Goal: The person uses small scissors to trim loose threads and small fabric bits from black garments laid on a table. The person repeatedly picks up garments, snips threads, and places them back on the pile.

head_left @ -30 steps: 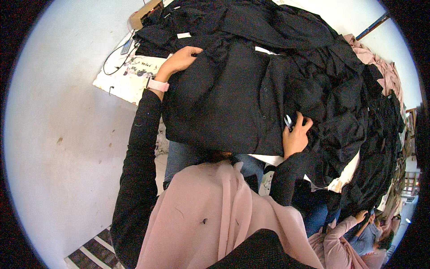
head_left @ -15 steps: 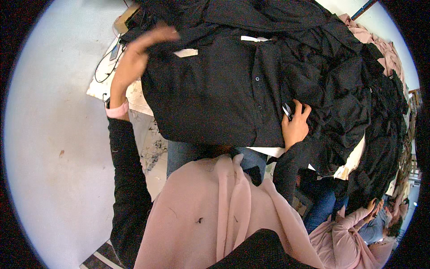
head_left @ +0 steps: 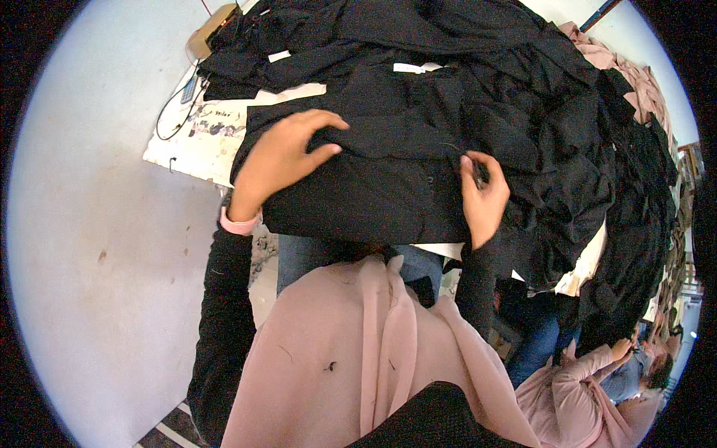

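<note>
A black buttoned shirt (head_left: 358,198) lies spread on the table before me, with a white label (head_left: 418,68) at its collar and a raised fold across its middle. Over the shirt's left part is my left hand (head_left: 287,153), thumb and fingers apart, the fingertips at the fold. My right hand (head_left: 484,196) is closed at the fold's other end, thumb and forefinger near each other. A thin pale line, perhaps a thread, shows beside those fingertips. Something dark sits within the right fingers; I cannot make it out.
More black garments (head_left: 553,149) are heaped behind and to the right. At the table's left edge (head_left: 216,145) lie a dark cable (head_left: 160,123) and a tan box (head_left: 213,33). Pink cloth (head_left: 616,63) is piled far right. Another person (head_left: 575,388) sits at lower right.
My left hand has come down and right onto the shirt. The right hand has turned and its fingers have closed; the small metal blade beside it no longer shows. A fold has risen in the cloth.
</note>
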The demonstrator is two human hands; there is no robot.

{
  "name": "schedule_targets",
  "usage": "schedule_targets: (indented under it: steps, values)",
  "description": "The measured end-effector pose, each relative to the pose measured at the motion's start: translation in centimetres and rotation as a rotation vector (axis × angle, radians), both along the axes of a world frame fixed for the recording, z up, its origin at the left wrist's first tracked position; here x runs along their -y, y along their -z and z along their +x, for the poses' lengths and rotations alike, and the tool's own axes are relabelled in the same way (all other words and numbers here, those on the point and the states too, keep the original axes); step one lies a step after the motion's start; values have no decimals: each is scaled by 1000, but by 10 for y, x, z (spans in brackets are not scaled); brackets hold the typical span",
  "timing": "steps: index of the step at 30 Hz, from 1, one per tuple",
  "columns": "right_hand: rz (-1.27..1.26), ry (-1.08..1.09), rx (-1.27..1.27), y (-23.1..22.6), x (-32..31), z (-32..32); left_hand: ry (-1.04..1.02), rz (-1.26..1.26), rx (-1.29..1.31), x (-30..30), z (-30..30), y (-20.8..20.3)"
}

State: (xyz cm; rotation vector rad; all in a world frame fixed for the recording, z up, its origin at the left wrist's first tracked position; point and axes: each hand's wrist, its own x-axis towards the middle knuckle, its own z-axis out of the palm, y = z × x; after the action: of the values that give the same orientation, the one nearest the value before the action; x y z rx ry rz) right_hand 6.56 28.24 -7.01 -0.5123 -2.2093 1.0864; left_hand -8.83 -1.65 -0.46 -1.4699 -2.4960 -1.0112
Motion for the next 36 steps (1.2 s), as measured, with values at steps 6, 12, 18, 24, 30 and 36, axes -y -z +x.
schedule_targets:
  steps: [6, 12, 18, 24, 30, 36]
  values:
    - [-67, -28, 217, -3, 12, -45, 240, -13, 859, -44, 32, 43]
    - [439, -422, -195, -22, 51, 2, 106, 870, 1658, -53, 73, 60]
    - [779, -525, -227, -32, 79, 26, 47, 861, 1435, -53, 80, 40]
    - [380, -498, -252, -28, 85, 25, -9, 921, 1371, -48, 88, 40]
    - [-421, -170, -167, -13, 95, 13, -25, 884, 1193, -48, 103, 62]
    - [-855, 20, -87, 7, 59, -10, -159, 731, 820, -35, 100, 67]
